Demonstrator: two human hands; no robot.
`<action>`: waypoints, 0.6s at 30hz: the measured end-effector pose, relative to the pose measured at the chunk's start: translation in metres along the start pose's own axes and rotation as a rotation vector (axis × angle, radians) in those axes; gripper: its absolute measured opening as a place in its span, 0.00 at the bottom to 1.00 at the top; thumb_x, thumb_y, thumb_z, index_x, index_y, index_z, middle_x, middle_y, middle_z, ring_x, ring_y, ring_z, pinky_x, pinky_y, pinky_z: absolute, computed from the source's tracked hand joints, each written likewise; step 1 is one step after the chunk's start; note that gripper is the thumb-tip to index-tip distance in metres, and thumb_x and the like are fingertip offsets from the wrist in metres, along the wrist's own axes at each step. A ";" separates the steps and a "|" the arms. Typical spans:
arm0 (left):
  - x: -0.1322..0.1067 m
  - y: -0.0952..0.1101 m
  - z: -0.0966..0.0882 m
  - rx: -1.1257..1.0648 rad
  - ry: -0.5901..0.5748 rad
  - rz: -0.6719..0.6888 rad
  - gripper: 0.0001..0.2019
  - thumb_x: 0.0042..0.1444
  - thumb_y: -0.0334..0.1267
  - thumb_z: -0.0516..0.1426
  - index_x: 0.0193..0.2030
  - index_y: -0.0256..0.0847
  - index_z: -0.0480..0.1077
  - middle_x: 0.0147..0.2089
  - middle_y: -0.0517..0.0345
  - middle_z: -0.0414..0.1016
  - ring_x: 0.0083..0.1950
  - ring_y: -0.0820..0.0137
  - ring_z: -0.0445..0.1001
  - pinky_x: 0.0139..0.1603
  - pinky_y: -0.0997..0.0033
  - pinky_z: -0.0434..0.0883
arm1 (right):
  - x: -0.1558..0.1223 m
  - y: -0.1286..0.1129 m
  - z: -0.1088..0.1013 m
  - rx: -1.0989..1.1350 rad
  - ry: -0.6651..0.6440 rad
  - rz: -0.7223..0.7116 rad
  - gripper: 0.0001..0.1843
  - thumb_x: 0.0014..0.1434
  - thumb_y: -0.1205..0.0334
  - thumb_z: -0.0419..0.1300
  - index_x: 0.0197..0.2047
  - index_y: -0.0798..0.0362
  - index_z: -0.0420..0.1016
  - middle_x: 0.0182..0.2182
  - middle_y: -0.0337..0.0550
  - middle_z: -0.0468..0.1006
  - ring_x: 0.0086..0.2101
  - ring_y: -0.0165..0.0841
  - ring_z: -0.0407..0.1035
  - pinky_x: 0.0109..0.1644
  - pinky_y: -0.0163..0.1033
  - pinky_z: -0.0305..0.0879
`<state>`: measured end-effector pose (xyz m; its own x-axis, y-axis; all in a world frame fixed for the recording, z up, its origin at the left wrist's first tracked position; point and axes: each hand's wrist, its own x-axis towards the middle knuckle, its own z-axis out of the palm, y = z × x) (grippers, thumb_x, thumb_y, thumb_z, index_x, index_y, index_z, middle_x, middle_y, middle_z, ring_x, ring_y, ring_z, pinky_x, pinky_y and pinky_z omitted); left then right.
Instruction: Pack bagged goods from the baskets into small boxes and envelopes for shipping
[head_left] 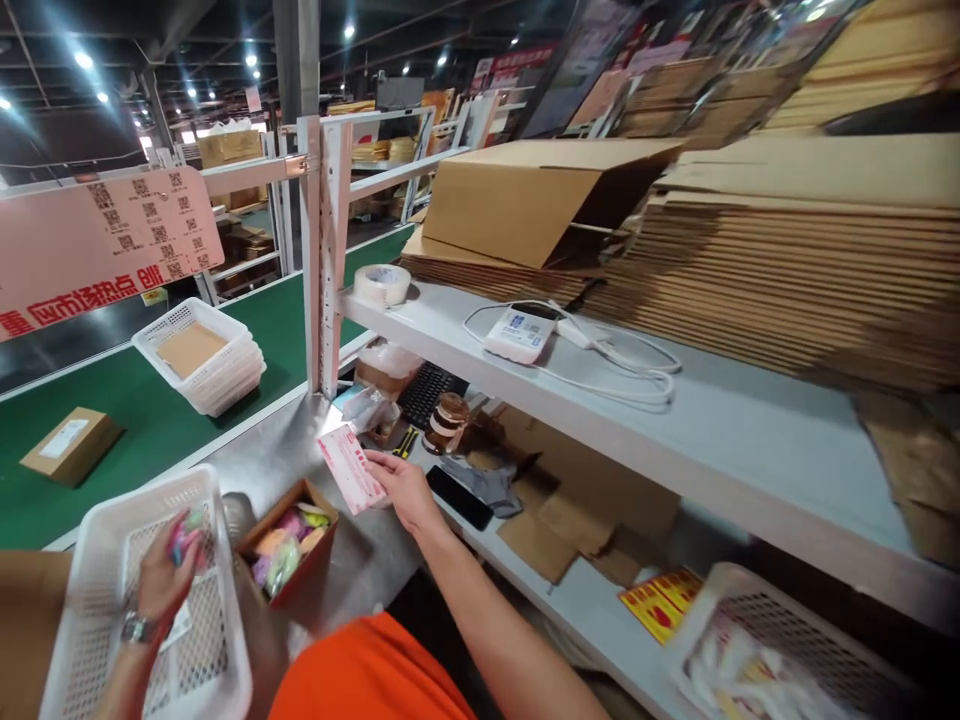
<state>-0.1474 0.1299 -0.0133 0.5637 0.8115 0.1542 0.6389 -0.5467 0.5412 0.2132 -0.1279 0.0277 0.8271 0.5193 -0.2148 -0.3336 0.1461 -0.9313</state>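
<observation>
Right now my right hand point(405, 487) pinches a pink-and-white slip point(349, 466) by its near edge, holding it just above the steel bench point(270, 455), beside the small brown carton point(289, 548) that sits open and part-filled with bright packets. My left hand point(166, 575) is closed around another colourful packet point(184, 535) inside the white mesh basket point(105, 560) at my near left. To do this well, I judge I should keep the slip flat and clear of the carton's flaps and grip the packet loosely enough not to crush it. Farther out lie a dark phone point(459, 497), a keyboard point(427, 392) and tape rolls point(442, 422); beyond the bench runs the green conveyor point(142, 400).
</observation>
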 end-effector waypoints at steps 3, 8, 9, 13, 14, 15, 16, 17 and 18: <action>-0.015 0.054 0.034 -0.079 -0.212 0.219 0.25 0.68 0.52 0.52 0.68 0.46 0.71 0.67 0.47 0.79 0.69 0.53 0.76 0.73 0.51 0.72 | 0.001 -0.002 0.003 0.001 -0.028 -0.008 0.27 0.36 0.46 0.83 0.38 0.51 0.90 0.32 0.46 0.90 0.32 0.39 0.83 0.38 0.43 0.79; -0.013 0.105 0.090 -0.015 -0.528 0.387 0.26 0.67 0.43 0.55 0.70 0.45 0.71 0.70 0.41 0.76 0.71 0.53 0.75 0.75 0.54 0.70 | -0.003 -0.005 0.003 0.001 -0.053 -0.028 0.26 0.37 0.46 0.82 0.38 0.52 0.89 0.33 0.47 0.90 0.33 0.41 0.83 0.36 0.42 0.79; -0.009 0.109 0.098 0.011 -0.554 0.378 0.26 0.67 0.42 0.55 0.71 0.44 0.71 0.69 0.39 0.76 0.70 0.52 0.75 0.75 0.54 0.71 | -0.003 -0.006 0.002 0.000 -0.054 -0.026 0.26 0.37 0.47 0.82 0.38 0.52 0.89 0.33 0.47 0.90 0.33 0.41 0.83 0.36 0.42 0.79; 0.004 0.113 0.120 0.140 -0.614 0.271 0.28 0.69 0.37 0.53 0.73 0.35 0.69 0.68 0.31 0.75 0.68 0.51 0.76 0.70 0.60 0.72 | -0.006 -0.010 -0.002 0.008 -0.062 -0.009 0.26 0.38 0.47 0.82 0.39 0.52 0.90 0.30 0.46 0.89 0.33 0.43 0.82 0.37 0.45 0.81; 0.006 0.113 0.124 0.167 -0.635 0.253 0.28 0.69 0.37 0.53 0.73 0.33 0.68 0.68 0.30 0.74 0.68 0.51 0.77 0.69 0.60 0.72 | -0.006 -0.010 -0.004 0.011 -0.070 -0.012 0.26 0.38 0.47 0.82 0.39 0.52 0.90 0.31 0.46 0.89 0.33 0.43 0.83 0.38 0.45 0.81; 0.007 0.113 0.127 0.191 -0.657 0.242 0.27 0.69 0.36 0.53 0.73 0.32 0.68 0.68 0.29 0.74 0.67 0.51 0.77 0.68 0.60 0.72 | -0.006 -0.010 -0.005 0.015 -0.078 -0.017 0.27 0.37 0.47 0.83 0.39 0.52 0.89 0.32 0.46 0.89 0.34 0.42 0.83 0.39 0.45 0.81; 0.008 0.114 0.130 0.211 -0.676 0.235 0.27 0.68 0.35 0.54 0.72 0.31 0.68 0.66 0.28 0.75 0.66 0.50 0.78 0.67 0.58 0.72 | -0.006 -0.010 -0.007 0.018 -0.084 -0.022 0.28 0.36 0.46 0.83 0.39 0.52 0.89 0.33 0.47 0.90 0.34 0.42 0.83 0.40 0.45 0.81; 0.009 0.114 0.134 0.227 -0.691 0.234 0.27 0.68 0.35 0.54 0.72 0.30 0.68 0.65 0.27 0.75 0.65 0.49 0.79 0.67 0.56 0.72 | -0.006 -0.009 -0.008 0.022 -0.088 -0.025 0.29 0.35 0.46 0.83 0.39 0.52 0.89 0.33 0.47 0.90 0.33 0.41 0.82 0.40 0.45 0.80; 0.009 0.115 0.136 0.242 -0.702 0.234 0.26 0.68 0.34 0.54 0.71 0.29 0.68 0.65 0.27 0.76 0.64 0.48 0.79 0.66 0.54 0.72 | -0.006 -0.009 -0.010 0.025 -0.087 -0.027 0.29 0.35 0.45 0.83 0.39 0.52 0.89 0.33 0.47 0.90 0.33 0.41 0.82 0.40 0.45 0.80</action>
<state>0.0027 0.0459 -0.0623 0.8461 0.3923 -0.3610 0.5130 -0.7832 0.3513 0.2155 -0.1405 0.0342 0.7935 0.5864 -0.1627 -0.3240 0.1808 -0.9286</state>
